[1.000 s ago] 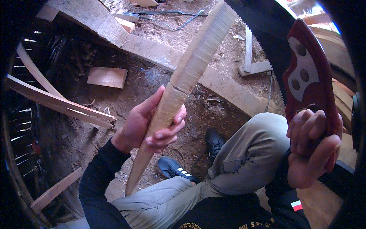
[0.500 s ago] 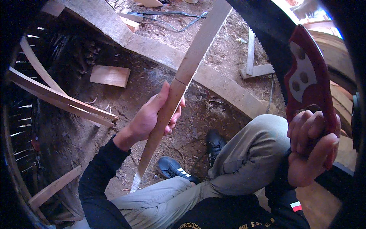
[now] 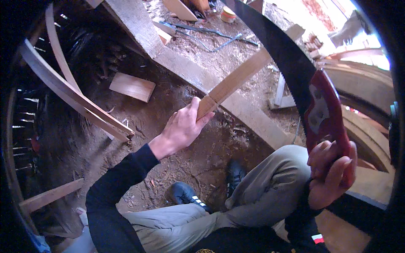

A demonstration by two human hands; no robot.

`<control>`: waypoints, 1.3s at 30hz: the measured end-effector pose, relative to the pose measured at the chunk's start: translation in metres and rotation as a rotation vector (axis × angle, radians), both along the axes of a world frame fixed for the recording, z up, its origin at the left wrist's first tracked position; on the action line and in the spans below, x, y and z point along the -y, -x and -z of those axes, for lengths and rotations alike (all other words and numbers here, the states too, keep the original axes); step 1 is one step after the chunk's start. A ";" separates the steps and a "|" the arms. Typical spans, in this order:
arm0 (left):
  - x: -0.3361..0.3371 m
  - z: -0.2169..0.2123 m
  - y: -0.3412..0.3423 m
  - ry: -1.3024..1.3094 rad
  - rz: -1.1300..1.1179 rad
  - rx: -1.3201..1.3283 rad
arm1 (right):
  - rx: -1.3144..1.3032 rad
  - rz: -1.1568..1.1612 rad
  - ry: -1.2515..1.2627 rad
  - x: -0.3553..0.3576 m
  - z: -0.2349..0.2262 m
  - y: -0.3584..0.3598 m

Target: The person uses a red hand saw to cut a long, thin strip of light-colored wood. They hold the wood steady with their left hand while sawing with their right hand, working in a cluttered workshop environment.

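Left hand (image 3: 180, 126) grips a wooden slat (image 3: 242, 78), likely light, stiff, best held nearside; right hand (image 3: 331, 173) clasps a handsaw (image 3: 297, 65).

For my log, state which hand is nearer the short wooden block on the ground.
Left. The left hand, gripping a wooden strip, is lower and right of the wooden block in view; the right hand, on the red saw handle, is farther right.
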State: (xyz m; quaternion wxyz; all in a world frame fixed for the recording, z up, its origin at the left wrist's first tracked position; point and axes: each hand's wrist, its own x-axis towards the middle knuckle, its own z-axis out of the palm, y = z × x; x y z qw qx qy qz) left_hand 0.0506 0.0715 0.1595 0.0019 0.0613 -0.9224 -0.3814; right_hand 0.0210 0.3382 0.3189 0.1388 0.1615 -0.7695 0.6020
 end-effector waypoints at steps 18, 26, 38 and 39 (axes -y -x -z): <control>0.083 0.153 0.060 -0.245 -0.123 0.334 | 0.024 -0.161 -0.084 0.029 0.012 0.034; 0.096 0.168 0.064 -0.095 -0.063 0.177 | 0.218 -0.202 -0.035 0.031 0.013 0.038; 0.074 0.143 0.062 0.071 -0.206 0.287 | 0.690 -0.479 0.122 0.003 0.025 0.103; 0.074 0.149 0.057 0.061 -0.210 0.307 | 0.772 -0.496 0.240 0.007 0.042 0.105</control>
